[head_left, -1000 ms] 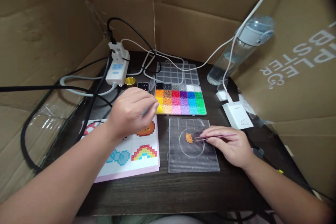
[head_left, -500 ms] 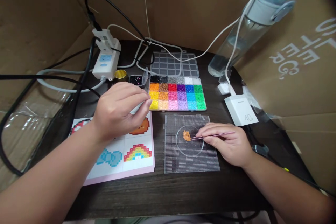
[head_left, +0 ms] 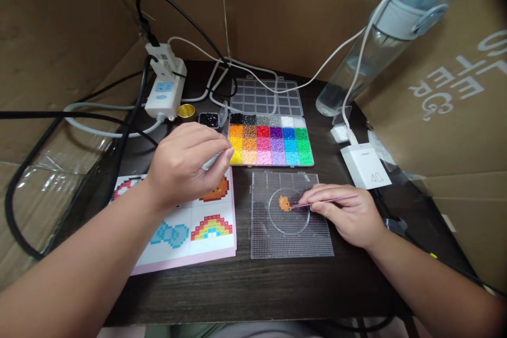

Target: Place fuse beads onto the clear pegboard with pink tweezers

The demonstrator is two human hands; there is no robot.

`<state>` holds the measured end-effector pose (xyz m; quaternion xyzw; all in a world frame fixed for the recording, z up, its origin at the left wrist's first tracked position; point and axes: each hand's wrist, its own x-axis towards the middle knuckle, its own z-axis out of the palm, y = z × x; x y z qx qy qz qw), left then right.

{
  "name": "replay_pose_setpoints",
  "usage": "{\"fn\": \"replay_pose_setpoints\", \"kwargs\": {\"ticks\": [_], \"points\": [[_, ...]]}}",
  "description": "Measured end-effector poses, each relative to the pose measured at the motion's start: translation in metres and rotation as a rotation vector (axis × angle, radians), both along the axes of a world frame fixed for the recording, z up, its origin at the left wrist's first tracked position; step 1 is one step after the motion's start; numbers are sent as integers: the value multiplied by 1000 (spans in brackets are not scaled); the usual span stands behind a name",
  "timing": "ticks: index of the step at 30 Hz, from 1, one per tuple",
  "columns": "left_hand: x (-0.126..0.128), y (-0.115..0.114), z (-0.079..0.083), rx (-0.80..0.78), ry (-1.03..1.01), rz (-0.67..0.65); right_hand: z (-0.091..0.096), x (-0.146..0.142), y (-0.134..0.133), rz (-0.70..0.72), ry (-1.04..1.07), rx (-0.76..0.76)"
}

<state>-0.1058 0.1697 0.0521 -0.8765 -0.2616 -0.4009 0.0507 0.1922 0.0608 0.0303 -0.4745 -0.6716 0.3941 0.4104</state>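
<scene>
Pink tweezers (head_left: pixel 336 199) in right hand (head_left: pixel 350 216) neared orange beads (head_left: pixel 284 203); unclear what left hand (head_left: pixel 186 163) holds.

Both hands are bare, and the bare stretch carries on past the wrists. The left hand (head_left: pixel 190 166) has a rounded back with softly marked knuckles, smooth in outline, and a short, sturdy thumb. Behind it the left forearm (head_left: pixel 91 253) is broad and smooth, narrowing toward the wrist and looking thickest at the picture's edge. The right hand (head_left: pixel 348 216) has slender fingers and a rounded heel, and the right forearm (head_left: pixel 431 269) is likewise uncovered. Low at the bottom edge shows a strip of greyish cloth (head_left: pixel 257 330), with a muted green patch (head_left: pixel 174 331) beside it; both look like clothing, too little visible to name.
</scene>
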Motion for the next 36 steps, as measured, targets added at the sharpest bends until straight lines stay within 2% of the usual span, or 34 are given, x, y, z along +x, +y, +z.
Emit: {"fn": "replay_pose_setpoints", "kwargs": {"ticks": [5,8,11,15,19,22,26,29,36], "points": [[0,-1,2,2,1,-4,-3,5,-2,-76,69,-49],[0,-2,4,7,3,-22,4,3,5,-130,138,-68],[-1,-3,5,6,-5,-32,20,-11,22,-153,143,-45],[-4,-4,4,19,-18,-27,37,-46,58,-266,89,79],[-5,-4,6,20,-30,-12,28,-80,90,-308,61,71],[-5,-3,7,24,-31,-10,19,-89,100,-305,29,38],[-4,-4,7,34,-32,-7,23,-80,95,-313,11,85],[-4,-4,6,34,-36,-10,29,-65,86,-309,33,27],[-3,-3,5,39,-31,-20,30,-30,52,-230,401,-218]]}}
